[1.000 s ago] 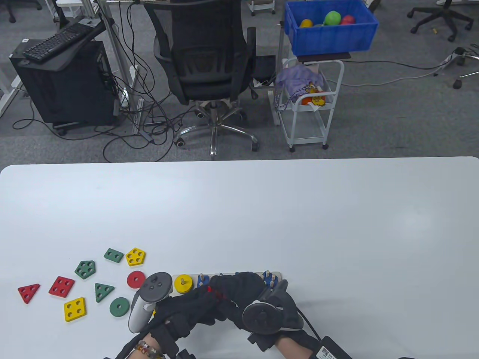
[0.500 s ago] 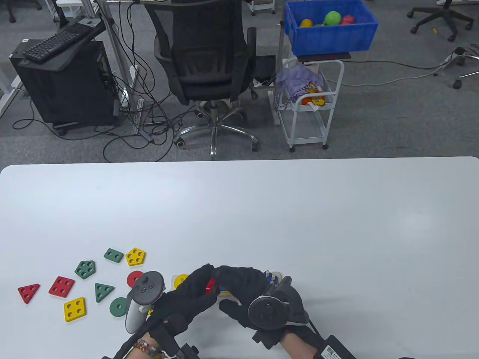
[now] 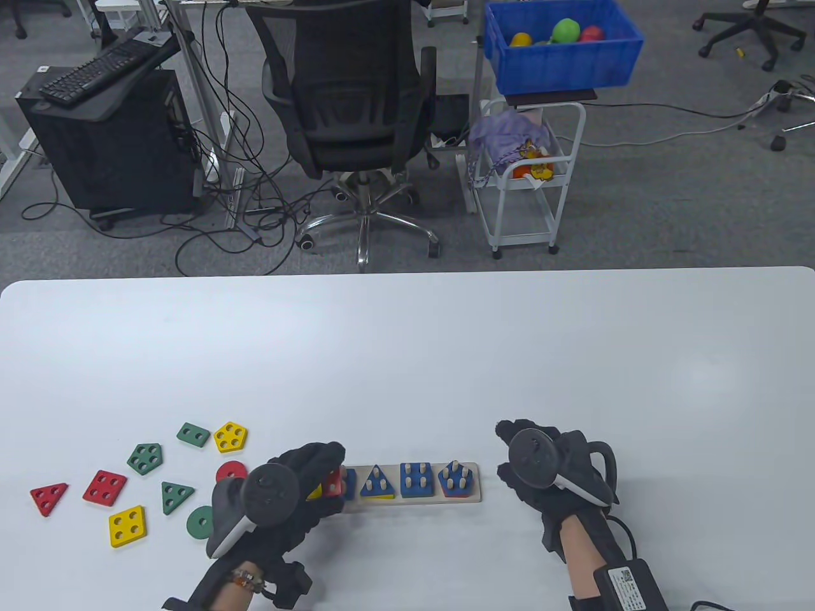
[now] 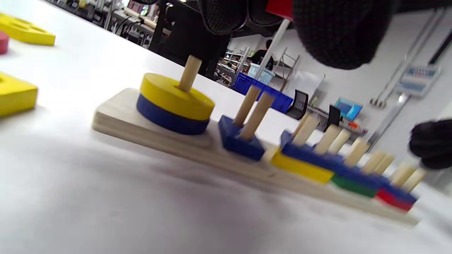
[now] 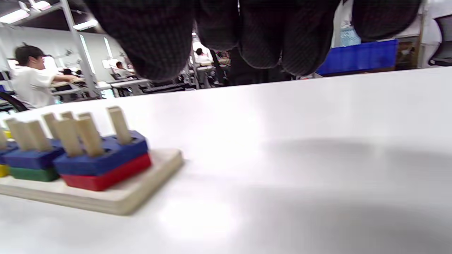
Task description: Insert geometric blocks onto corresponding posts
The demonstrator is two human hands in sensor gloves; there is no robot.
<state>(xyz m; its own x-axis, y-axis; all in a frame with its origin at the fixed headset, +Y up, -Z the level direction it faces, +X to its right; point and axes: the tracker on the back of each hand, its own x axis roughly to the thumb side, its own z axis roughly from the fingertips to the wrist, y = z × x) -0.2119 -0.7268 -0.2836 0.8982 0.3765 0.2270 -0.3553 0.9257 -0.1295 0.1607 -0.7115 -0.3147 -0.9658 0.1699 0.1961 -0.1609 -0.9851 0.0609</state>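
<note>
The wooden post board [image 3: 474,495] lies near the table's front edge. On it are a yellow disc [image 4: 176,97] over a blue one, a blue two-hole block [image 4: 240,141], a blue triangle [image 3: 377,482] over yellow, a blue square [image 3: 417,479] over green, and a blue pentagon [image 3: 456,478] over red. My left hand [image 3: 328,474] pinches a small red block [image 3: 332,482] just above the two-post spot; the block also shows in the left wrist view [image 4: 280,7]. My right hand [image 3: 509,453] is empty, on the table right of the board.
Loose blocks lie left of the board: green two-hole block [image 3: 193,435], yellow pentagon [image 3: 230,436], green pentagon [image 3: 145,458], red disc [image 3: 229,472], red square [image 3: 104,488], red triangle [image 3: 49,498], green triangle [image 3: 176,496], yellow square [image 3: 127,526], green disc [image 3: 200,522].
Both hands were bunched over the board. My right hand has pulled away to the right, uncovering the stacked blocks. My left hand now holds the red block over the board's left part.
</note>
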